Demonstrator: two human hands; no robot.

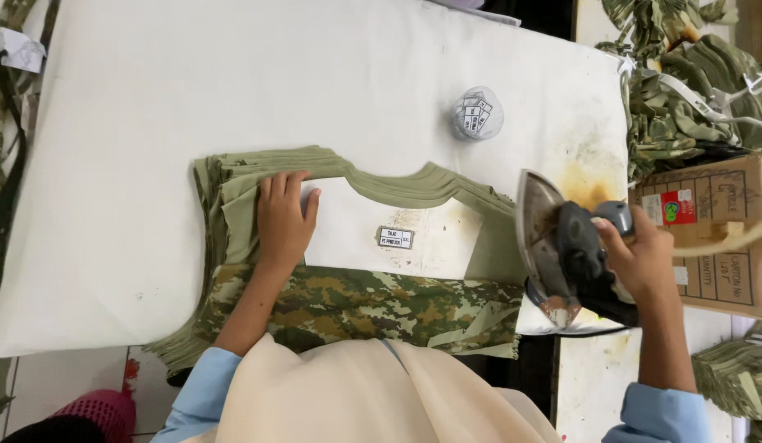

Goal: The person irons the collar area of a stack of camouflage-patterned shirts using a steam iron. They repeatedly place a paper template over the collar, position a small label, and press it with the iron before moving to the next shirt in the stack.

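Note:
A stack of olive green garments (233, 176) lies on the white padded ironing table (151, 90), with a white card (372, 226) set in the neck opening and a small label on it. My left hand (284, 217) presses flat on the garment's shoulder at the card's left edge. A camouflage cloth (372, 305) lies along the near edge of the stack. My right hand (639, 254) grips the handle of a dark steam iron (553, 246), tilted up on its heel at the table's right end, soleplate facing left.
A small clear bag of labels (477, 113) sits on the table behind the garments. A brown scorch stain (590, 176) marks the right end. A cardboard carton (717, 230) and piles of green and camouflage cloth (684, 82) stand to the right. A pink basket (98, 410) is on the floor.

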